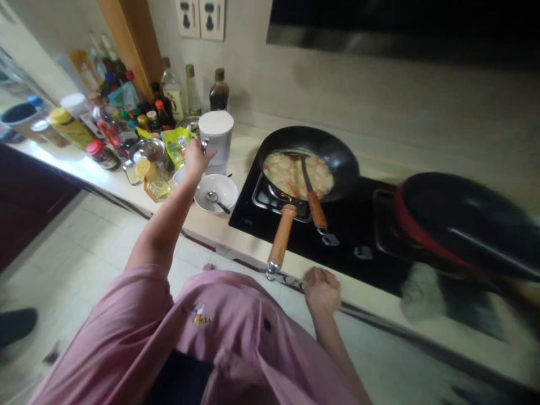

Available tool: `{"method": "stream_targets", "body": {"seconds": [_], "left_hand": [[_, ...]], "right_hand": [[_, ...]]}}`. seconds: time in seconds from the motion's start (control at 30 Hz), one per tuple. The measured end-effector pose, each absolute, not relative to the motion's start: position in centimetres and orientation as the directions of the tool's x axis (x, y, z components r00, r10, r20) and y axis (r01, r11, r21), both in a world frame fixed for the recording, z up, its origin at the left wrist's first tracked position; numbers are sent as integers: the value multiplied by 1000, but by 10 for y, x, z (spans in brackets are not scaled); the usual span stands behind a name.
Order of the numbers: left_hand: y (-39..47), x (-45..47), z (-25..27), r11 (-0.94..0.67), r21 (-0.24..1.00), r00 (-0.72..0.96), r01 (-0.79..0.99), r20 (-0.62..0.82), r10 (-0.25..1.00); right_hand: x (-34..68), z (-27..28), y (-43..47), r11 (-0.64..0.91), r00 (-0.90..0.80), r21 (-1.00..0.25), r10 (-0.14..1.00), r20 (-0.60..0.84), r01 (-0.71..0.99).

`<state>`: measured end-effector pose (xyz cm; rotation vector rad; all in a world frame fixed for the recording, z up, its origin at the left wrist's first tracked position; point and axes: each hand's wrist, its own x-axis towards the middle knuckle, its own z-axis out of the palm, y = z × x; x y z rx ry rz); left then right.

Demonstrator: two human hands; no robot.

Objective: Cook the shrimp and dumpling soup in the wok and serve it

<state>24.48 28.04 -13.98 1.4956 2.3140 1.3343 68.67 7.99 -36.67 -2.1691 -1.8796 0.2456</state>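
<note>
My left hand (198, 156) reaches over the counter, between a yellow-green packet (177, 144) and a white lidded canister (217, 140). Its thumb sticks out across the canister's side. Something small and shiny shows at the fingers, too blurred to name. Just below the hand sits a white bowl (202, 194) with a metal spoon (214, 197) in it. My right hand (323, 291) is curled into a fist at the counter's front edge, with nothing visible in it. A wok (341, 163) on the left burner holds pale food in liquid, and a wooden-handled spatula (315, 209) rests in it.
The wok's wooden handle (282, 239) points toward me over the counter edge. A second, red-sided pan (407, 216) stands on the right burner, a crumpled cloth (422, 292) in front of it. Bottles, jars and an oil pot (154, 183) crowd the left counter.
</note>
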Motion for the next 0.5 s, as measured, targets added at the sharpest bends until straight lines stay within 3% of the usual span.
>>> {"method": "stream_targets", "body": {"seconds": [0.1,0.17,0.5], "left_hand": [[293,244,-142,189,780,-520,597,197,831],[293,244,-142,166,826,-511,540,165,844],[296,212,-152,151,730,-572,666,370,733]], "right_hand": [[686,-373,82,-139,172,-328,982,73,935],[685,-376,84,-149,189,-341,978,88,928],[681,-379,85,-179,227,-359,969,97,916]]}}
